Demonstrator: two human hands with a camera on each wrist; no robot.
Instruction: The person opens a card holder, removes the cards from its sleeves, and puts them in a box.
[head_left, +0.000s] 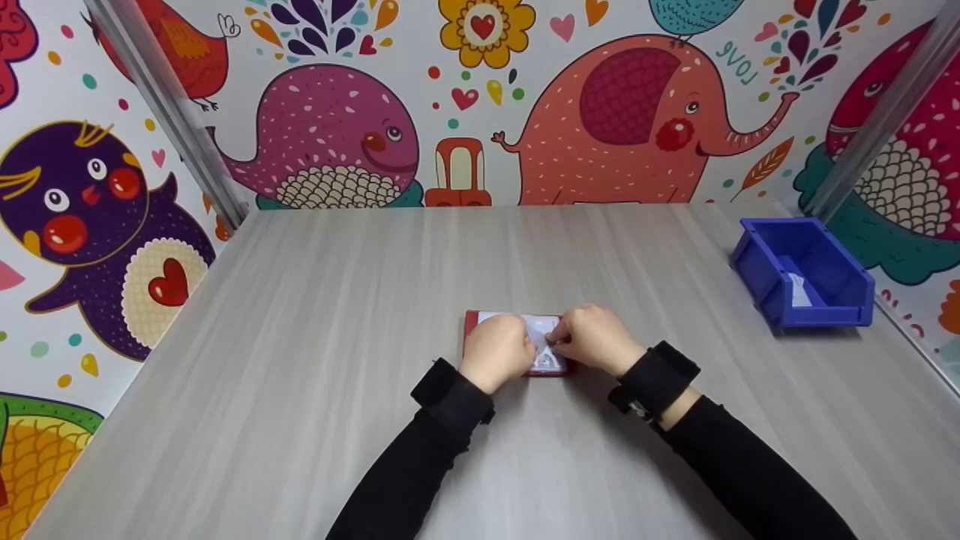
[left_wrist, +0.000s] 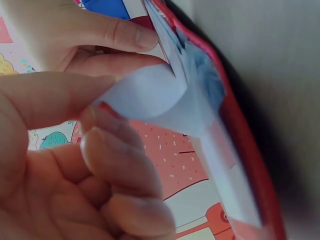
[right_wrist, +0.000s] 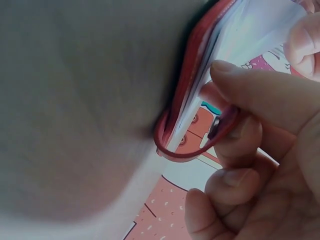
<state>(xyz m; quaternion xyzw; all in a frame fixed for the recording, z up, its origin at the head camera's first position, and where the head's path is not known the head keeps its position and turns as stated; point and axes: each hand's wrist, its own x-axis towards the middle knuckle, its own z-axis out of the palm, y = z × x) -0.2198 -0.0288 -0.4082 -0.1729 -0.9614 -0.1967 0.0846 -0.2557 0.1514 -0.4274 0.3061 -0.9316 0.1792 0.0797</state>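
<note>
A small red card holder [head_left: 471, 330] with pale, see-through sleeves [head_left: 551, 363] lies opened on the table between both hands. My left hand [head_left: 496, 348] pinches a thin whitish sleeve [left_wrist: 145, 92] between thumb and forefinger, and the sleeve bows up in a curl. From the other side my right hand [head_left: 598, 337] pinches the sleeve edges with thumb and forefinger. Beside its curled fingers, the holder's red strap [right_wrist: 182, 156] loops out with a metal snap [right_wrist: 215, 127]. In the head view the left fist covers part of the holder.
A blue bin [head_left: 799, 277] stands at the table's right side, with a white paper-like piece [head_left: 801, 291] inside. Printed cartoon walls [head_left: 337, 135] rise behind and to the left of the light wooden table [head_left: 337, 300]. Metal posts [head_left: 169, 112] stand at the back corners.
</note>
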